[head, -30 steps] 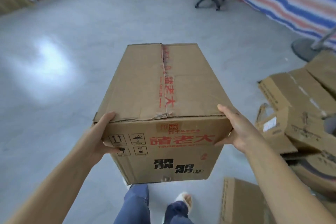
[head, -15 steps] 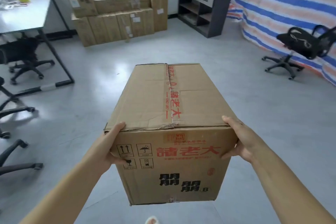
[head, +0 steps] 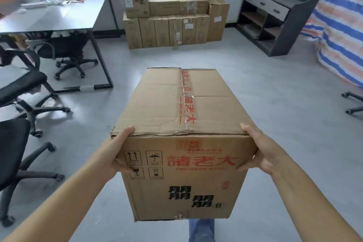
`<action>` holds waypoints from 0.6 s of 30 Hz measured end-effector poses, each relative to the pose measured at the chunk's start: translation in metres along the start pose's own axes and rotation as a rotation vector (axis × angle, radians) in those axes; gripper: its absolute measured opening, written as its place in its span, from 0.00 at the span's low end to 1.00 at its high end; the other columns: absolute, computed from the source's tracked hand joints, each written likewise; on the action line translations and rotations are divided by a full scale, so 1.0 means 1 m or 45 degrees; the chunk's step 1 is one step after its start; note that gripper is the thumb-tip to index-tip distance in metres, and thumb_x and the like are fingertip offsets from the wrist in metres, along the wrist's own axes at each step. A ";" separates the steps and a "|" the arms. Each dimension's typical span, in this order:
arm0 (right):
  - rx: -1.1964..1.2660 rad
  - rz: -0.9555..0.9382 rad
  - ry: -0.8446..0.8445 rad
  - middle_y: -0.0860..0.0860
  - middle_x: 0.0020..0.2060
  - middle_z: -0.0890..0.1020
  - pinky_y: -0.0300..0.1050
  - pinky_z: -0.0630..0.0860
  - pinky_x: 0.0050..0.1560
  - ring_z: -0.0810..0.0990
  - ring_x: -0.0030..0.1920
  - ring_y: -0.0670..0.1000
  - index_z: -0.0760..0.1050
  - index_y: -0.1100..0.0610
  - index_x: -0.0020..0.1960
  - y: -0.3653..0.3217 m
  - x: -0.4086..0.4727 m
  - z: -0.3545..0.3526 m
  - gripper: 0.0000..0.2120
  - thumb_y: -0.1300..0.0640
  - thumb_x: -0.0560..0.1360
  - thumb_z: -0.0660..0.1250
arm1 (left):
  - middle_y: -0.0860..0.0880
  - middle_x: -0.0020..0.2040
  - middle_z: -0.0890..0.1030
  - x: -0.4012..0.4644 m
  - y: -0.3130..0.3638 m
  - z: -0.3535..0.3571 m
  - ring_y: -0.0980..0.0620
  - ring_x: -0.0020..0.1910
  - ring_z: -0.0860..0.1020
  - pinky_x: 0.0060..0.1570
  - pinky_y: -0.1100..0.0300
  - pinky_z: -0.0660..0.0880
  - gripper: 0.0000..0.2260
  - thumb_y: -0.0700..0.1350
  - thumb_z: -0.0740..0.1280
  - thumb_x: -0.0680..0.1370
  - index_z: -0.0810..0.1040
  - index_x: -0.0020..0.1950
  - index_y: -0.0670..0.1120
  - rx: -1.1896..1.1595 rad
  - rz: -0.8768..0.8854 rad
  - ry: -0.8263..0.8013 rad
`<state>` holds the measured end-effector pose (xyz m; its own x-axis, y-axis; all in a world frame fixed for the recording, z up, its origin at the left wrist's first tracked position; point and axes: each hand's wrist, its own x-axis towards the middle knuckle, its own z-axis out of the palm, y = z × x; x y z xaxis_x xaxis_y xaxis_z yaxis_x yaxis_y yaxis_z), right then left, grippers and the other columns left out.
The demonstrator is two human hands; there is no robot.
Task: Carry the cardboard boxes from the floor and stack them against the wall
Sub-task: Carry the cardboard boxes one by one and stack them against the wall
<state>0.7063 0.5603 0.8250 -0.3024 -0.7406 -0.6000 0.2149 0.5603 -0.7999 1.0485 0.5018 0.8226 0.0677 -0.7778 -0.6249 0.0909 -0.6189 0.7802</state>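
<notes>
Currently the left hand and right hand clamp the taped cardboard box at its near upper corners, carried above the floor. Advice: keep it level, walk straight toward the stacked boxes against the wall.

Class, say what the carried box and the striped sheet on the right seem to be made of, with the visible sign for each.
Carried box: matt brown cardboard, creased, flaps taped shut. Striped sheet: probably woven plastic tarpaulin, hanging in loose folds with a faint sheen.
</notes>
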 end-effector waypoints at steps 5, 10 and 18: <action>-0.026 0.035 -0.043 0.51 0.61 0.73 0.72 0.77 0.36 0.72 0.58 0.60 0.75 0.46 0.56 -0.071 0.106 0.012 0.13 0.44 0.74 0.67 | 0.46 0.55 0.77 0.080 0.057 0.046 0.43 0.52 0.76 0.37 0.35 0.79 0.14 0.56 0.72 0.71 0.74 0.52 0.53 -0.014 -0.014 0.066; -0.090 0.048 -0.100 0.50 0.61 0.73 0.72 0.77 0.36 0.73 0.57 0.59 0.75 0.45 0.55 -0.153 0.198 0.028 0.12 0.43 0.74 0.68 | 0.46 0.57 0.76 0.147 0.117 0.085 0.43 0.55 0.75 0.40 0.32 0.77 0.14 0.55 0.71 0.72 0.74 0.54 0.53 -0.082 -0.039 0.115; -0.188 0.012 -0.186 0.48 0.59 0.73 0.71 0.77 0.33 0.72 0.54 0.56 0.75 0.46 0.60 -0.251 0.325 0.086 0.14 0.45 0.75 0.66 | 0.47 0.55 0.75 0.261 0.200 0.106 0.43 0.52 0.75 0.41 0.33 0.77 0.12 0.55 0.71 0.73 0.73 0.51 0.54 -0.207 -0.085 0.229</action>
<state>0.6342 0.1465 0.8299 -0.1607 -0.7752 -0.6110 0.0753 0.6076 -0.7907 0.9792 0.1636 0.8186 0.2305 -0.6949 -0.6811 0.2587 -0.6310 0.7314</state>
